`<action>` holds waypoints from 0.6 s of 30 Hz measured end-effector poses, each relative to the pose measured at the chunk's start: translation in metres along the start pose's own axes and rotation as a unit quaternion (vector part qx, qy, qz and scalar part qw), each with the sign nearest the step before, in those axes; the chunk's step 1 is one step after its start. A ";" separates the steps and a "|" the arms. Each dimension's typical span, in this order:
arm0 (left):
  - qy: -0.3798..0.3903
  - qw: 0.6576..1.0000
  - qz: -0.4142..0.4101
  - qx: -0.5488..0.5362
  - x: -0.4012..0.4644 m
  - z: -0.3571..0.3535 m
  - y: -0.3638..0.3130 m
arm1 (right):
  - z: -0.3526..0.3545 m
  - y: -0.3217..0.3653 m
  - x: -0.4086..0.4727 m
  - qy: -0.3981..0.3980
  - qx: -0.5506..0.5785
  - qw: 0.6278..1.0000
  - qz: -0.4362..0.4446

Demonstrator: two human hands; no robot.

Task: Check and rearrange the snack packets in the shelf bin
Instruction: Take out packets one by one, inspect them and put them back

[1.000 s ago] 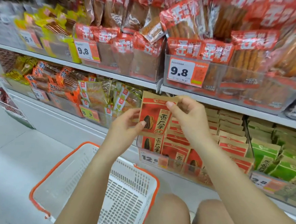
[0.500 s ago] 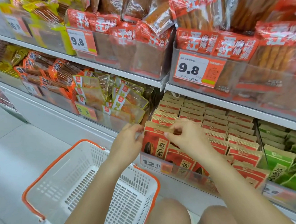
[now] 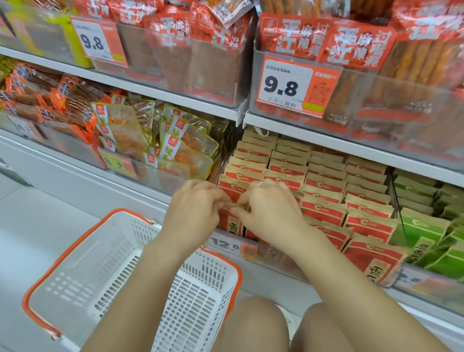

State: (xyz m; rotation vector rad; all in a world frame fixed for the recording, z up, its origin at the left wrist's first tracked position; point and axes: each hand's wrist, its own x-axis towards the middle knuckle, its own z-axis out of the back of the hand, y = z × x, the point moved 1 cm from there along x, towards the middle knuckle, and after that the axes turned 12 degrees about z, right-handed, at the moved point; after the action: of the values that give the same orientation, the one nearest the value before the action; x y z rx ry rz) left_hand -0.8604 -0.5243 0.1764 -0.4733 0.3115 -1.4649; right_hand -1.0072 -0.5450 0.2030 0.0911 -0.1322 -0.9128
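A red and brown sunflower-seed packet (image 3: 229,222) stands at the front left of the clear shelf bin (image 3: 269,256), in front of rows of matching packets (image 3: 326,188). My left hand (image 3: 196,200) and my right hand (image 3: 267,205) both pinch its top edge, fingertips almost touching. The hands hide most of the packet's upper half; only its lower red face shows between them.
A white basket with an orange rim (image 3: 135,284) sits on the floor below my arms. Green packets (image 3: 435,234) fill the bin to the right, clear orange snack packs (image 3: 156,140) the bin to the left. The upper shelf (image 3: 310,132) overhangs with 9.8 price tags. My knees are at the bottom.
The packet was held up in front of the shelf a second ago; both hands have lowered it into the front left of the bin. The camera has tipped down and closer.
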 end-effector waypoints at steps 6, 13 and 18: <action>0.074 0.994 0.008 -0.082 0.010 0.032 -0.029 | 0.033 -0.042 -0.029 -0.048 0.071 0.995 -0.056; 0.158 0.986 -0.048 0.020 0.057 -0.016 -0.072 | 0.039 -0.107 -0.043 -0.003 -0.038 0.994 -0.100; 0.173 0.974 -0.060 0.135 0.105 -0.049 -0.097 | 0.020 -0.144 -0.026 0.081 0.016 0.988 -0.129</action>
State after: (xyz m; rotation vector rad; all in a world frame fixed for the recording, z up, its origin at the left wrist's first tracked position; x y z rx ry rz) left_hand -0.9593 -0.6382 0.1896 -0.0143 0.3574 -1.6802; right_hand -1.1382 -0.6124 0.2015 0.2166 0.0176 -1.1564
